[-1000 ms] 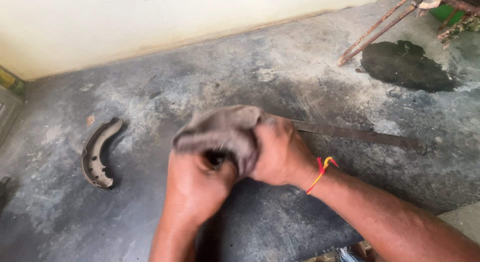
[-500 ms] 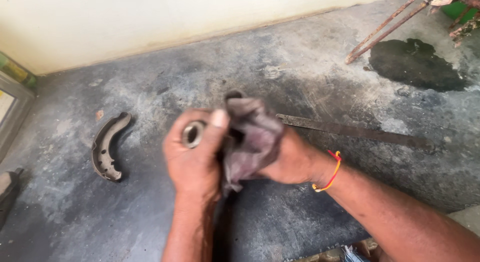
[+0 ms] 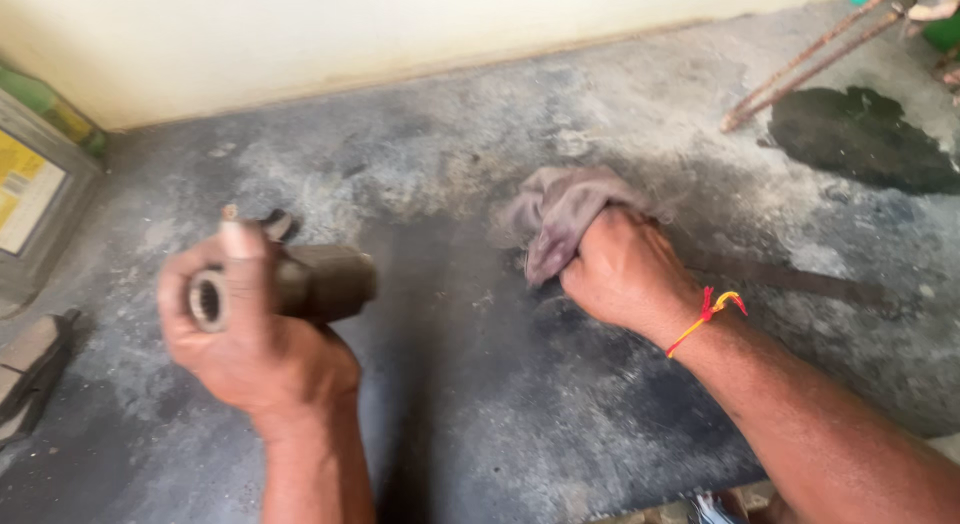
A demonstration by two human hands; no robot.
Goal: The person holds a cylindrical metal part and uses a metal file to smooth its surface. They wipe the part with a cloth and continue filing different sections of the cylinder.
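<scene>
My left hand [image 3: 250, 329] grips a dark metal cylindrical part [image 3: 320, 281] with a hollow splined end facing me, held up at the left above the floor. My right hand [image 3: 625, 269] clutches a dirty grey rag [image 3: 555, 212] at centre right, low over the concrete floor. A red and yellow thread is tied round my right wrist. The two hands are well apart. A curved brake shoe lies behind my left hand, with only a small tip [image 3: 277, 223] showing.
A long flat rusty metal strip [image 3: 800, 281] lies on the floor behind my right hand. A dark oil stain [image 3: 865, 139] and rusty rods [image 3: 800, 64] are at top right. A metal tin [image 3: 35, 199] stands at the left by the pale wall.
My hands have separated: the left carried the metal part out to the left, the right moved right and down with the rag. The view shifted left.
</scene>
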